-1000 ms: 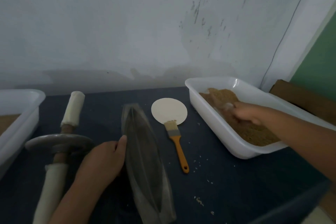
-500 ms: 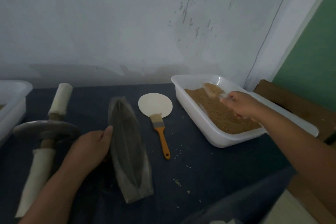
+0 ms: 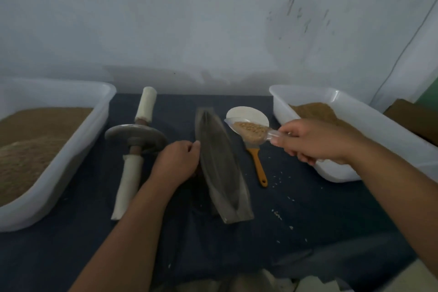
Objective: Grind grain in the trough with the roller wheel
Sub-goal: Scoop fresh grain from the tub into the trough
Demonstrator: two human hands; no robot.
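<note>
Trough (image 3: 220, 168) boat-shaped, grey metal; left hand (image 3: 177, 163) grips rim; right hand (image 3: 312, 142) pinches clear grain-filled scoop (image 3: 251, 131).

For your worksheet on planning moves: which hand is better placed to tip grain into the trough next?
Right. The right hand grips a scoop full of grain just beside the trough; the left hand only holds the trough's side.

A dark blue worktop (image 3: 308, 220) fills the lower frame. A white tub (image 3: 47, 197) sits at the left edge. To its right lie the roller wheel (image 3: 135, 136) and then, at centre, the trough (image 3: 220, 168). Right of centre are a white disc (image 3: 246, 114) and, below it, an orange-handled brush (image 3: 258, 168). A second white tub (image 3: 279, 106) sits at right, and loose grains (image 3: 276, 213) lie scattered at lower right.
</note>
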